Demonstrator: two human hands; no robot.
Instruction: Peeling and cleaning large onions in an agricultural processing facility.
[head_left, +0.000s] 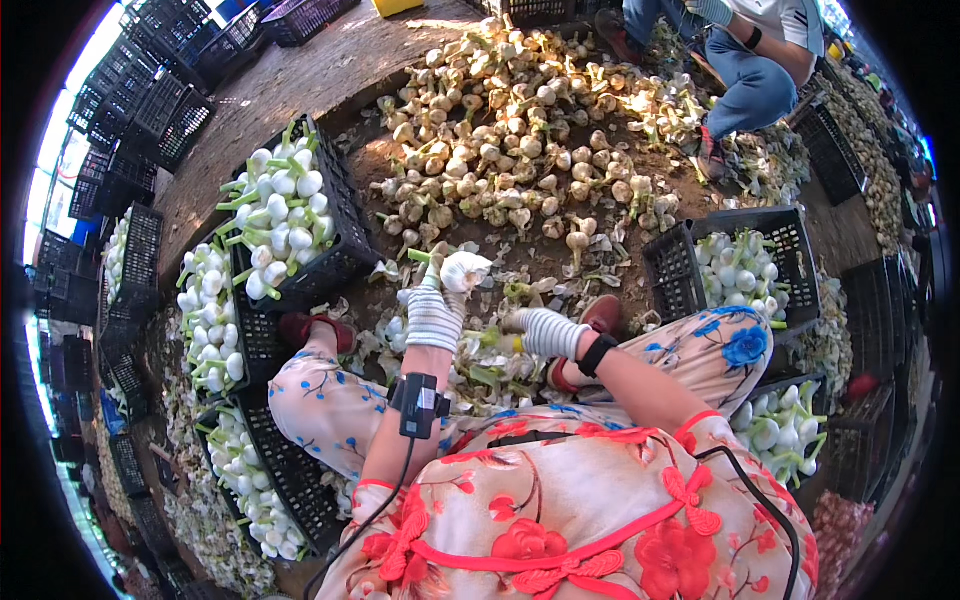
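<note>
My left hand (436, 315), in a striped knit glove, holds a garlic bulb (465, 272) with a short green stem, above the ground before me. My right hand (547, 332), gloved alike, is lower and to the right, apart from the bulb, closed around a small tool whose yellow part (517, 343) shows at the fingers; its kind cannot be told. Beyond both hands lies a large heap of unpeeled garlic bulbs (495, 150). Peeled skins and leaf scraps (487, 375) cover the ground between my legs.
Black plastic crates of white garlic stand at left, one upper left (341, 240) and others (289, 465) nearer. More crates stand at right (671, 262) and beside my right knee (814, 386). Another person (750, 82) sits at the upper right beside the heap. Stacked crates (172, 120) line the far left.
</note>
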